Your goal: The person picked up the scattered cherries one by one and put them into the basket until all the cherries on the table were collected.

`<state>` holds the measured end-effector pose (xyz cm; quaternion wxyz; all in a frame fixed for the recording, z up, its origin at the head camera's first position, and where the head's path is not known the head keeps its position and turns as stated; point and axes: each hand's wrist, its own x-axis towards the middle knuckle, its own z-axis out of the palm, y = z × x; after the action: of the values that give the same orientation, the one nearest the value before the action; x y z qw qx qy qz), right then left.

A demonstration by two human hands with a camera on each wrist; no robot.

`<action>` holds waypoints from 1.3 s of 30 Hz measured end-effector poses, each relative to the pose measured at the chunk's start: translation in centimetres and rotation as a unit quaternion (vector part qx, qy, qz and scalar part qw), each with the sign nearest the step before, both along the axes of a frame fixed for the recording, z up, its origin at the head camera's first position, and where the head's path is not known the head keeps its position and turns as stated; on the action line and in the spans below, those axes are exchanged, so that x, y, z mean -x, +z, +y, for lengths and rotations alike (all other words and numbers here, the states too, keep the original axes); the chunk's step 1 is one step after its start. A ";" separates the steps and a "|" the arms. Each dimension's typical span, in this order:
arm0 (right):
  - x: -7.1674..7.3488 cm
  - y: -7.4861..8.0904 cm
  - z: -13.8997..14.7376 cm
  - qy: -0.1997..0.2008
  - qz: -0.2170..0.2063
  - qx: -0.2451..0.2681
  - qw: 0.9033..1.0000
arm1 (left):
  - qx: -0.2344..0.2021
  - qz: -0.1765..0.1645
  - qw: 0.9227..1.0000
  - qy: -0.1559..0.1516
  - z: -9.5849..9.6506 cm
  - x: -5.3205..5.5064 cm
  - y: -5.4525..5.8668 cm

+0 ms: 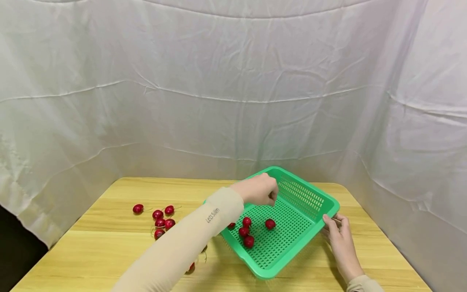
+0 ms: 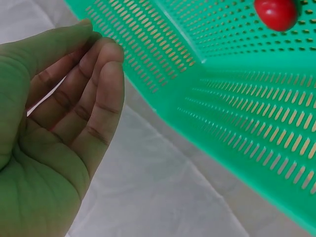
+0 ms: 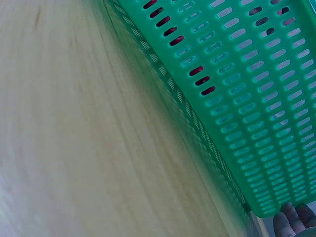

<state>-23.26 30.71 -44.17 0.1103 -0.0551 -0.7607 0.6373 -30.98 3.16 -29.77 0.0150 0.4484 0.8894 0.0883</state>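
Observation:
A green plastic basket (image 1: 292, 251) with slotted walls is tilted over the wooden table, its right side raised. My right hand (image 1: 341, 243) grips its right corner, thumb over the rim and fingers outside. Its fingertips (image 3: 291, 219) also show by the basket in the right wrist view. Several red cherries (image 1: 270, 224) lie in the basket, mostly towards its left. Over the basket's back left is my left hand (image 1: 257, 190). The left wrist view shows its fingers loosely bent towards the thumb, with no thing visible in them. One cherry (image 2: 276, 14) appears beyond that hand.
Several loose cherries with stems, such as this cherry (image 1: 138, 209), lie on the wooden table (image 1: 91, 247) left of the basket. My left forearm crosses in front and hides part of that group. A white cloth (image 1: 219, 89) hangs behind and at both sides.

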 end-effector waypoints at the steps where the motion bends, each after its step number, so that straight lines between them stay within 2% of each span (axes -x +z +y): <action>1: 0.0 0.0 0.0 0.001 0.000 0.001 1.000 | -0.004 0.000 1.000 0.003 -0.2 0.0 0.2; 12: 0.1 -0.1 0.0 0.002 0.006 0.004 1.000 | -0.048 -0.009 0.998 0.032 -3.5 0.6 1.4; 21: 0.1 -0.2 -0.1 0.009 0.012 0.024 1.000 | -0.075 -0.023 0.994 0.078 -8.0 1.5 2.1; 26: 0.2 -0.2 0.0 0.007 0.013 0.027 1.000 | -0.086 -0.037 0.990 0.105 -10.5 1.8 2.0; 39: 0.2 -0.2 0.3 0.003 0.022 0.031 0.999 | -0.083 -0.032 0.982 0.166 -16.8 2.3 0.9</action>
<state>-23.45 30.99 -44.35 0.1230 -0.0424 -0.7380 0.6621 -33.30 -13.66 -28.85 -0.0089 0.2912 0.9401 0.1770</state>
